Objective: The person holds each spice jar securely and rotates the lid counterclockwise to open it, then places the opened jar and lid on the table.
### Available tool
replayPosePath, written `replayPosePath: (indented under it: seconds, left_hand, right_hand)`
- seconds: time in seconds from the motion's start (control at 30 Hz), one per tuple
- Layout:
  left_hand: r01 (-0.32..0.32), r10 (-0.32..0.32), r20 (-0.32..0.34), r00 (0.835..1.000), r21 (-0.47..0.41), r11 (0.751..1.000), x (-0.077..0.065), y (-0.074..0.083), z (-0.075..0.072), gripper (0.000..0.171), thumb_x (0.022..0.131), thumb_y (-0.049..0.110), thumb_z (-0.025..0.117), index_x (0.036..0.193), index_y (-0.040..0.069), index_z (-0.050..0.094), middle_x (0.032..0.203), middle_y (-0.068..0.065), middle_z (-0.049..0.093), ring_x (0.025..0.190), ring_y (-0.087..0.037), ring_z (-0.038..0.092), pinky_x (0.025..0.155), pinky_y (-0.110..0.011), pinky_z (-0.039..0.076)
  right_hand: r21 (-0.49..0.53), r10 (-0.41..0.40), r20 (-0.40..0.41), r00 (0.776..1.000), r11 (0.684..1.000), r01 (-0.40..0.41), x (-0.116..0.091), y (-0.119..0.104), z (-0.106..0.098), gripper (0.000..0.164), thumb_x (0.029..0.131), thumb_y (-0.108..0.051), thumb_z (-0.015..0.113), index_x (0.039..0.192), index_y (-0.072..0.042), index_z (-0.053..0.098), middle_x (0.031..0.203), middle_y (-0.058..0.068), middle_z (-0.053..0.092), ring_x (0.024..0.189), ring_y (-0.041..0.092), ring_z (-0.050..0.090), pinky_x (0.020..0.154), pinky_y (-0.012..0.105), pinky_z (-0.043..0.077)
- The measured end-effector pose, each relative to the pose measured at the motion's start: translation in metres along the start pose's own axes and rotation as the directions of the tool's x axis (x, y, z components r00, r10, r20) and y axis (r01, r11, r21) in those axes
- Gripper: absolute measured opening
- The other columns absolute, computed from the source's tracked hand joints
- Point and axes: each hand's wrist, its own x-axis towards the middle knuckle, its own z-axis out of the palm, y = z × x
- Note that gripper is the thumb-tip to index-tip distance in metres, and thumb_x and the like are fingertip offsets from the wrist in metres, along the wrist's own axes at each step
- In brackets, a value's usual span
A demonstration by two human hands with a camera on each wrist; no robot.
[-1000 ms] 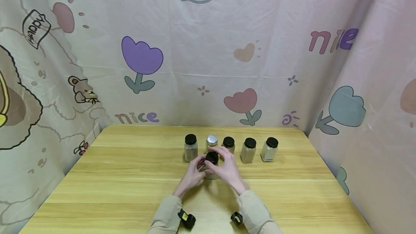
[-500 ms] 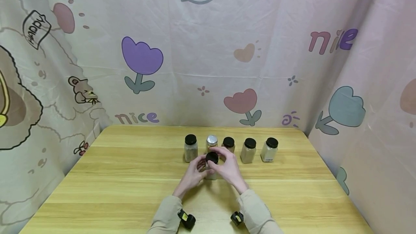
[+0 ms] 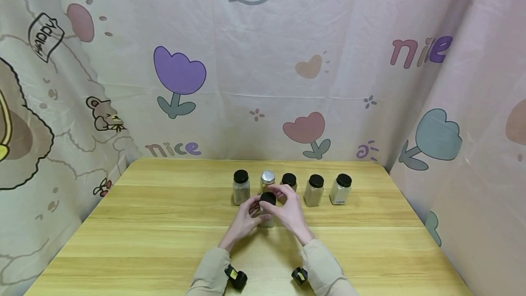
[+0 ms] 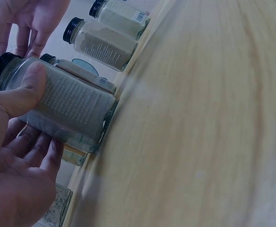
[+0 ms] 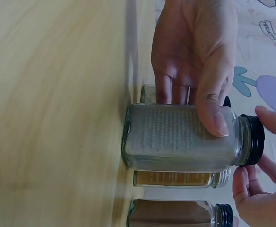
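A square glass jar (image 5: 176,137) of greyish powder stands upright on the wooden table, with printed text on its side and a black lid (image 5: 256,140). My left hand (image 3: 242,220) grips the jar's body, its thumb on the near side and its fingers round the far side. At the top, my right hand (image 3: 291,214) holds the black lid between thumb and fingers. The lid sits on the jar's neck; whether it is loose I cannot tell. Part of the jar's body is hidden by both hands in the head view.
Behind stands a row of several jars: a black-lidded one (image 3: 241,188) at left, a silver-lidded one (image 3: 268,177), a brown-filled one (image 5: 171,213), then two pale ones (image 3: 314,191) to the right. Patterned curtains (image 3: 255,72) close off the table's back and sides.
The fingers and thumb of my right hand have shifted slightly round the lid. The left hand and the jar stay where they were.
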Motion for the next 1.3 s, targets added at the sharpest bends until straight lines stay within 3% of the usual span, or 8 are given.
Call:
replayPosePath:
  seconds: [0.3, 0.43, 0.53, 0.63, 0.9, 1.1, 1.17, 1.3]
  left_hand:
    - [-0.005, 0.005, -0.002, 1.000, -0.011, 1.000, -0.0007, 0.0004, 0.0001, 0.053, 0.087, 0.003, 0.076, 0.133, -0.009, 0.053, 0.135, -0.030, 0.059, 0.131, -0.044, 0.054, 0.118, -0.051, 0.042]
    - [-0.006, 0.006, -0.006, 1.000, 0.004, 1.000, -0.0009, -0.0002, -0.0002, 0.054, 0.087, 0.003, 0.076, 0.133, -0.011, 0.052, 0.133, -0.031, 0.060, 0.130, -0.045, 0.055, 0.116, -0.049, 0.044]
    - [-0.011, 0.011, 0.005, 1.000, 0.014, 1.000, -0.0011, -0.0008, -0.0006, 0.053, 0.088, 0.002, 0.075, 0.133, -0.012, 0.051, 0.133, -0.032, 0.059, 0.129, -0.045, 0.056, 0.114, -0.047, 0.046]
    - [-0.017, 0.017, 0.013, 1.000, 0.007, 1.000, -0.0008, -0.0008, -0.0007, 0.052, 0.089, 0.001, 0.074, 0.133, -0.012, 0.051, 0.134, -0.033, 0.058, 0.130, -0.046, 0.056, 0.114, -0.046, 0.047]
    - [-0.014, 0.015, 0.013, 1.000, -0.006, 1.000, 0.0003, -0.0011, -0.0004, 0.051, 0.088, 0.002, 0.074, 0.133, -0.010, 0.053, 0.135, -0.031, 0.059, 0.130, -0.044, 0.056, 0.115, -0.046, 0.046]
    - [-0.017, 0.017, 0.016, 1.000, -0.012, 1.000, -0.0005, -0.0011, -0.0004, 0.052, 0.088, 0.003, 0.074, 0.133, -0.010, 0.052, 0.135, -0.031, 0.059, 0.129, -0.044, 0.056, 0.115, -0.046, 0.046]
    - [-0.015, 0.016, 0.017, 1.000, -0.014, 1.000, -0.0006, -0.0007, -0.0002, 0.051, 0.088, 0.003, 0.074, 0.133, -0.010, 0.052, 0.135, -0.031, 0.059, 0.130, -0.044, 0.056, 0.115, -0.046, 0.046]
    - [-0.006, 0.006, 0.014, 1.000, -0.021, 1.000, -0.0005, -0.0002, 0.0000, 0.050, 0.088, 0.000, 0.074, 0.132, -0.009, 0.053, 0.135, -0.031, 0.059, 0.131, -0.044, 0.055, 0.115, -0.044, 0.046]
  right_hand:
    - [0.070, -0.011, 0.088, 0.996, 0.998, 0.004, 0.0010, 0.0009, -0.0044, 0.041, 0.080, 0.001, 0.078, 0.120, 0.006, 0.068, 0.116, 0.020, 0.067, 0.111, 0.035, 0.065, 0.106, 0.055, 0.052]
    - [-0.060, -0.052, 0.044, 0.998, 0.997, 0.054, -0.0007, 0.0027, -0.0020, 0.044, 0.081, -0.012, 0.083, 0.120, 0.002, 0.069, 0.115, 0.015, 0.067, 0.108, 0.033, 0.064, 0.099, 0.050, 0.057]
    - [-0.198, -0.097, -0.013, 0.995, 0.976, 0.093, -0.0023, 0.0031, 0.0011, 0.049, 0.077, -0.024, 0.087, 0.118, -0.001, 0.071, 0.110, 0.011, 0.066, 0.100, 0.032, 0.064, 0.086, 0.046, 0.060]
    - [-0.229, -0.112, -0.038, 0.993, 0.968, 0.100, -0.0025, 0.0032, 0.0035, 0.048, 0.076, -0.025, 0.089, 0.114, -0.001, 0.072, 0.104, 0.009, 0.065, 0.093, 0.028, 0.064, 0.082, 0.044, 0.060]
    - [-0.122, -0.084, 0.012, 0.996, 0.989, 0.084, 0.0002, 0.0021, 0.0015, 0.034, 0.077, -0.008, 0.086, 0.109, -0.001, 0.074, 0.103, 0.013, 0.066, 0.098, 0.029, 0.068, 0.092, 0.052, 0.060]
    - [0.024, -0.035, 0.113, 0.993, 0.999, 0.033, 0.0015, 0.0022, -0.0042, 0.040, 0.081, 0.000, 0.078, 0.120, 0.002, 0.069, 0.114, 0.015, 0.066, 0.109, 0.033, 0.064, 0.106, 0.058, 0.051]
    - [0.015, -0.030, 0.113, 0.993, 0.999, 0.029, 0.0015, 0.0034, -0.0044, 0.042, 0.082, -0.004, 0.080, 0.122, 0.002, 0.068, 0.115, 0.014, 0.066, 0.108, 0.031, 0.063, 0.106, 0.058, 0.051]
    - [-0.111, -0.040, 0.056, 0.998, 0.993, 0.046, 0.0008, 0.0045, -0.0021, 0.046, 0.079, -0.021, 0.087, 0.118, -0.002, 0.071, 0.109, 0.009, 0.065, 0.102, 0.028, 0.062, 0.096, 0.053, 0.056]
